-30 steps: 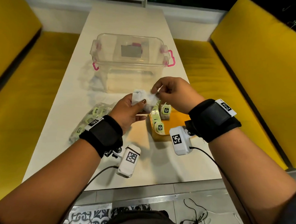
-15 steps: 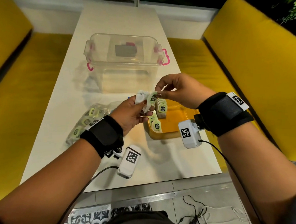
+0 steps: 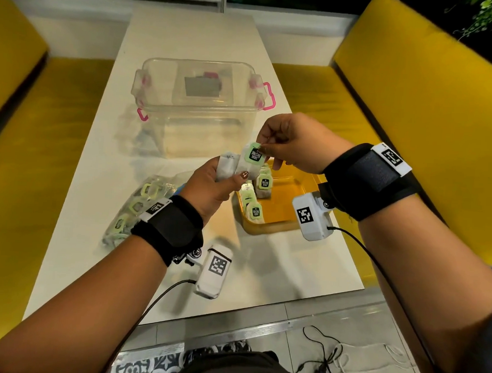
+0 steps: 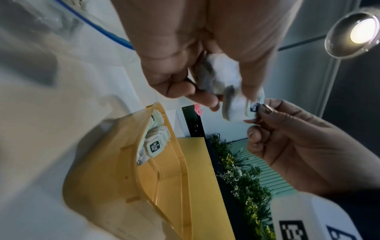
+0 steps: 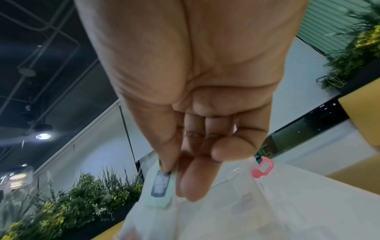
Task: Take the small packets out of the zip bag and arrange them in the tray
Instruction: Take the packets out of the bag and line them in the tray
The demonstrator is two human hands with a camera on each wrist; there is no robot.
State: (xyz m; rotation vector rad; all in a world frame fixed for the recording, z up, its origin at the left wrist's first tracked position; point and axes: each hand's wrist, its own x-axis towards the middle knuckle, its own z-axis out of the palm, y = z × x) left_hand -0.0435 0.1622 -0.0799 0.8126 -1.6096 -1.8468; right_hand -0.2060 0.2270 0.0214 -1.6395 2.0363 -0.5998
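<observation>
My left hand [image 3: 219, 182] grips a small bunch of white tea packets [image 3: 226, 165] above the table, just left of the orange tray [image 3: 283, 219]. My right hand [image 3: 272, 147] pinches the green tag of one packet [image 3: 253, 158] at the top of that bunch; the same pinched packet [image 4: 244, 110] shows in the left wrist view and its tag [image 5: 160, 186] in the right wrist view. Several packets [image 3: 255, 198] stand along the tray's left side. The clear zip bag [image 3: 135, 209] with more packets lies on the table left of my left wrist.
A clear plastic box [image 3: 198, 104] with pink latches stands on the white table [image 3: 190, 35] beyond my hands. Yellow benches [image 3: 414, 109] run along both sides. Cables lie on the floor at the near edge.
Both hands have risen a little and my right hand has drawn one green-tagged packet up out of the bunch, so its label now faces me.
</observation>
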